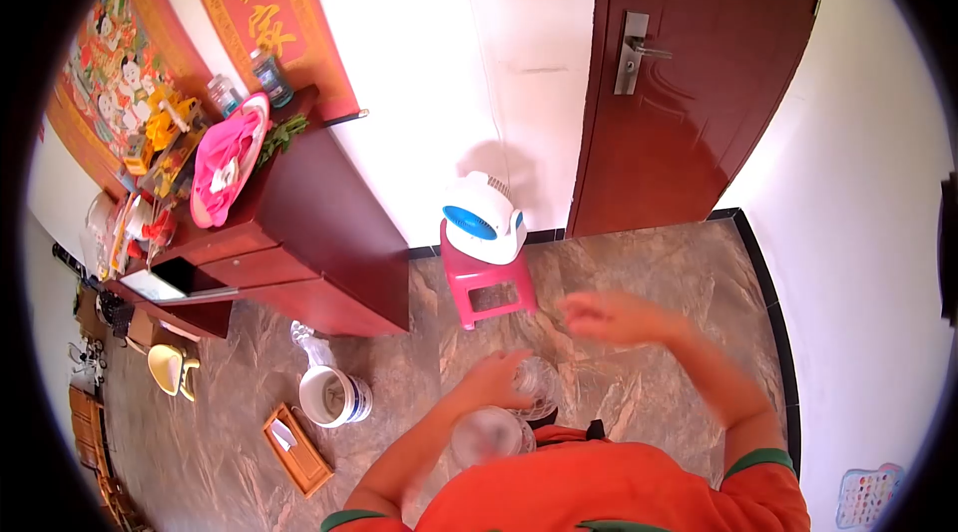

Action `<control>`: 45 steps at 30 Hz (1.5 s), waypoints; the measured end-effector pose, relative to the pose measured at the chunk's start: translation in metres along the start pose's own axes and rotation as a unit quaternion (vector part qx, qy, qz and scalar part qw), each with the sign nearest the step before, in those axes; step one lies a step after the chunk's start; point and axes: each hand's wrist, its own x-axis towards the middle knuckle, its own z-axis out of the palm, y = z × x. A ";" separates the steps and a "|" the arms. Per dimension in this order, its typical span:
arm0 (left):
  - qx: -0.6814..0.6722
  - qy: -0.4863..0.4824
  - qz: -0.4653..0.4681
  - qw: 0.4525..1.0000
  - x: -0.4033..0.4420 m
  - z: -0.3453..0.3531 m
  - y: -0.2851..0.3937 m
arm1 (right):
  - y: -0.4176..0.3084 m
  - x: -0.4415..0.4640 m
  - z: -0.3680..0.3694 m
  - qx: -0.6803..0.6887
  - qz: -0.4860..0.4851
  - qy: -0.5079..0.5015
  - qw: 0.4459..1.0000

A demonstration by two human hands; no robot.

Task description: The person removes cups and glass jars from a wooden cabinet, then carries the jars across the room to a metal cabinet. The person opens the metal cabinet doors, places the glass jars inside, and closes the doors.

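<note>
My left hand point(495, 380) is closed at the edge of a clear, round, patterned container point(542, 388), low in front of my body. A second clear round container point(486, 438) sits just below it, close against my red shirt; blur hides its details. Up and to the right, my right hand point(611, 318) is held out in the air with its fingers stretched toward the left. It is smeared by motion, and nothing shows in it.
A white and blue fan point(483, 220) stands on a pink stool point(489, 284) by the wall. A dark red cabinet point(329, 223) is at left. On the floor are a white bucket point(357, 399), a wooden tray point(311, 467) and a yellow child's seat point(170, 370). A red door point(699, 83) is shut.
</note>
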 end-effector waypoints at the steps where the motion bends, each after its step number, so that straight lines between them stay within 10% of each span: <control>1: 0.001 -0.002 0.008 1.000 0.017 -0.006 0.003 | 0.007 0.008 -0.024 0.000 0.025 0.042 0.999; 14: -0.018 0.056 -0.022 0.998 0.186 -0.059 0.016 | 0.247 0.119 -0.371 -0.415 -0.042 0.467 0.780; 19: -0.046 0.135 -0.166 0.976 0.209 -0.057 0.048 | 0.270 0.188 -0.509 -0.531 -0.018 0.425 0.733; 22: -0.058 0.185 -0.217 0.957 0.225 -0.036 0.059 | 0.274 0.227 -0.556 -0.473 0.137 0.250 0.833; 38: -0.132 0.265 -0.296 0.908 0.254 -0.001 0.118 | 0.375 0.275 -0.528 -0.155 -0.107 0.402 0.896; 45: -0.136 0.286 -0.306 0.898 0.224 0.014 0.124 | 0.392 0.221 -0.515 -0.291 0.024 0.376 0.879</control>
